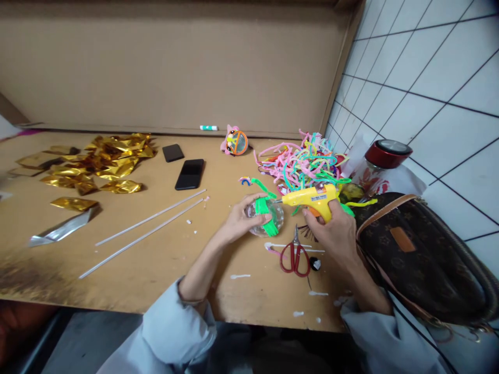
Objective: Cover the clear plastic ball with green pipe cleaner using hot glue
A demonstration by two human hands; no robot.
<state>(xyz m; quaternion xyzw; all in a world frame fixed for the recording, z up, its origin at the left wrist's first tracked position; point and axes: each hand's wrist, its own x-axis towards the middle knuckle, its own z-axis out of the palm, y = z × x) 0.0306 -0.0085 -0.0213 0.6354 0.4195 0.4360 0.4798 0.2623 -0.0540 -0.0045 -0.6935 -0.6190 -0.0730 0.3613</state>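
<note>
Head view: glue gun crosswise, nose-left.

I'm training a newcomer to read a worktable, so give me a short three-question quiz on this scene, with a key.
1. Which hand holds the yellow glue gun?
2. True or false: the red-handled scissors lie on the table.
3. How many long pale sticks lie to the left of the left hand?

Key:
1. The right hand.
2. True.
3. Two.
</note>
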